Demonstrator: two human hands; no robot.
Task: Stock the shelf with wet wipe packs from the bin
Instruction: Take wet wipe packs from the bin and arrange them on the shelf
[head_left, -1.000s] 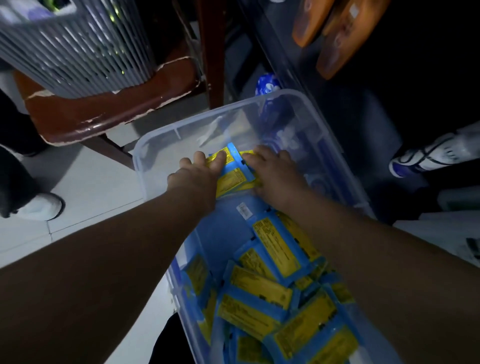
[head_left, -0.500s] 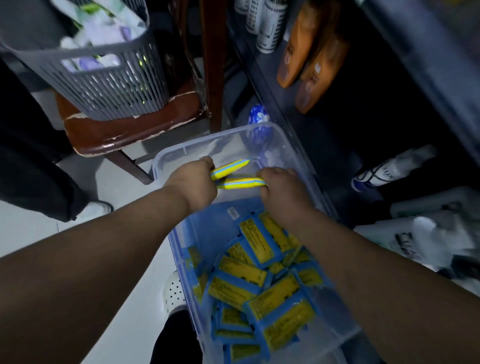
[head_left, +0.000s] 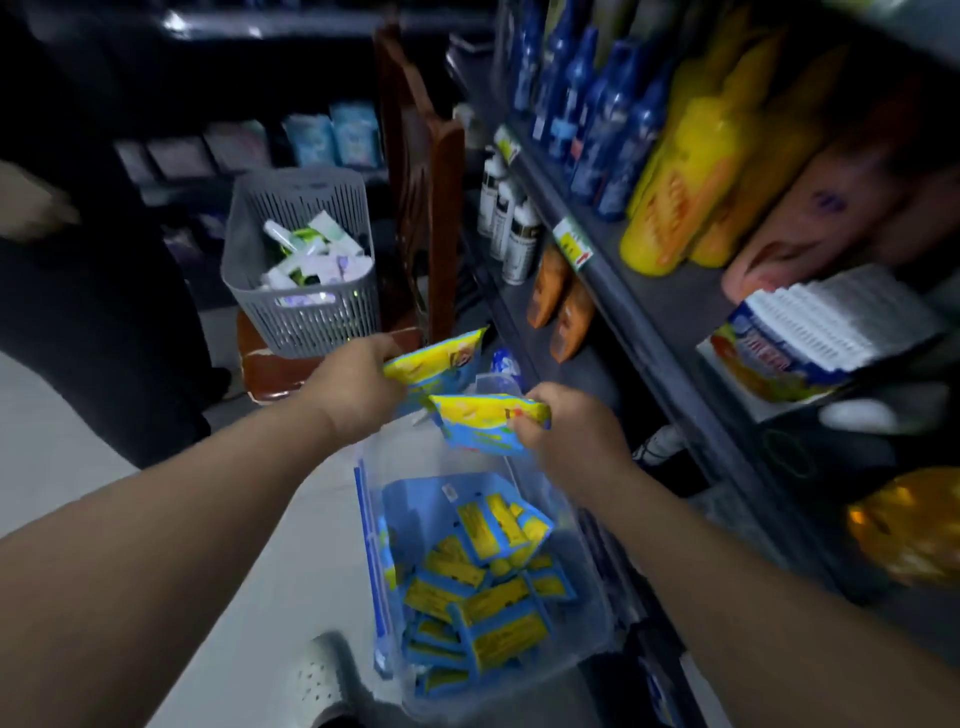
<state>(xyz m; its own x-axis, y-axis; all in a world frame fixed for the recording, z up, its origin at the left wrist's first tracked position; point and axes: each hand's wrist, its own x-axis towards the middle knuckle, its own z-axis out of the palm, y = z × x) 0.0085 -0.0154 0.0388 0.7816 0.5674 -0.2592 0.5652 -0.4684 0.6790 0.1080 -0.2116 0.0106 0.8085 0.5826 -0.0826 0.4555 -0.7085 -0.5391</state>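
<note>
A clear plastic bin (head_left: 597, 631) stands on the floor below me, holding several blue and yellow wet wipe packs (head_left: 488, 587). My left hand (head_left: 353, 384) grips one wet wipe pack (head_left: 441, 358) above the bin's far end. My right hand (head_left: 566, 436) pinches a second pack (head_left: 483, 421) just below and to the right of the first. Both packs are held in the air, apart from the bin. The dark shelf unit (head_left: 639, 322) runs along the right side.
The shelves carry blue bottles (head_left: 587, 104), yellow bottles (head_left: 685, 192), orange pouches (head_left: 561, 301) and a white-topped pack (head_left: 810, 332). A grey slatted basket (head_left: 306, 270) of small items sits on a brown chair (head_left: 421, 171). A person in dark clothes stands at the left. My shoe (head_left: 322, 680) is beside the bin.
Both hands have lifted out of the bin, each with a pack, and risen toward the shelf side. My view has tilted up, so the upper shelves now show.
</note>
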